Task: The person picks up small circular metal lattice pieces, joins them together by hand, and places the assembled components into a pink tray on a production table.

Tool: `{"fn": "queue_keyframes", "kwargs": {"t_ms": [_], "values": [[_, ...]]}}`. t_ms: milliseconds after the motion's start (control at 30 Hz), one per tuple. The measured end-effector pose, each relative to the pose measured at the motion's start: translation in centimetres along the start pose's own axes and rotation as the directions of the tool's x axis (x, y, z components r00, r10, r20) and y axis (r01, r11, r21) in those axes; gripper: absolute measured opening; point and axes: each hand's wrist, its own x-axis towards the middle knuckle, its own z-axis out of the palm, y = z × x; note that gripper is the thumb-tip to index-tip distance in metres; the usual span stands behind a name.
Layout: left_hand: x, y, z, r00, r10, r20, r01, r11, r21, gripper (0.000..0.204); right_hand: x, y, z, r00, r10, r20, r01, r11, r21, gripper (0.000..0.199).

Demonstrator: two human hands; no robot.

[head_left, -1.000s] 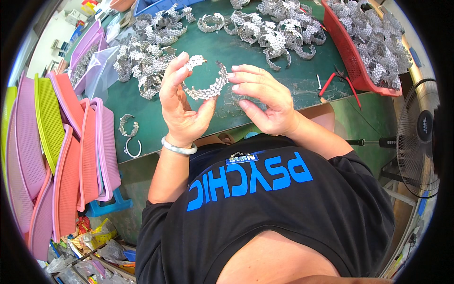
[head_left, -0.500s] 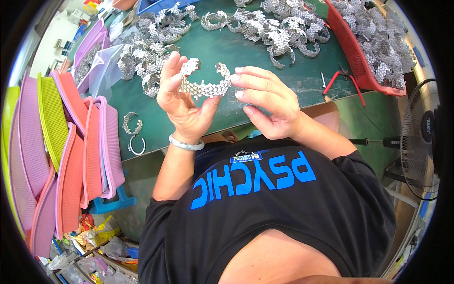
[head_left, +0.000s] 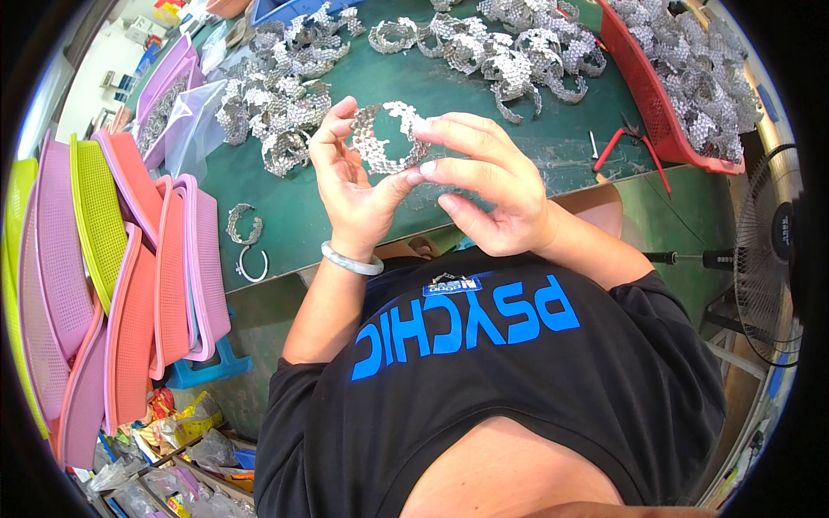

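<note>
My left hand (head_left: 363, 194) is closed around the left and lower side of a silver cuff bracelet (head_left: 399, 162) with an open honeycomb pattern, raised above the bench's near edge. Its thumb presses on the cuff's lower rim. From the right, my right hand (head_left: 496, 181) reaches in with fingers spread; fingertips touch the cuff's right side, while the thumb stands apart from it. To the left on the green bench (head_left: 345, 226) lie a similar cuff (head_left: 244, 226) and a thin, plain open ring (head_left: 264, 266).
Heaps of honeycomb cuffs (head_left: 272, 99) (head_left: 518, 65) cover the bench's far side. A red basket (head_left: 661, 112) full of them stands right, near red-handled pliers (head_left: 611, 148). Stacked plastic baskets (head_left: 129, 319) crowd the left; a black fan (head_left: 764, 242) stands right.
The cuff has turned in my left hand, so its open honeycomb side shows more. My left hand has shifted slightly right, and the right fingertips now touch the cuff.
</note>
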Motion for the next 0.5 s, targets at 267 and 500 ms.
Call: {"fn": "queue_keyframes", "kwargs": {"t_ms": [267,500], "values": [[-0.42,0.33,0.63,0.971,-0.238,-0.008,0.231,0.947,-0.224,0.06,-0.1,0.14,0.02,0.998,0.057,-0.009,-0.057,0.998,0.023,0.038],[-0.49,0.47,0.79,0.958,-0.287,-0.024,0.272,0.928,-0.253,0.056,-0.01,0.04,0.28,0.994,0.093,-0.051,-0.092,0.995,0.027,0.036]]}}
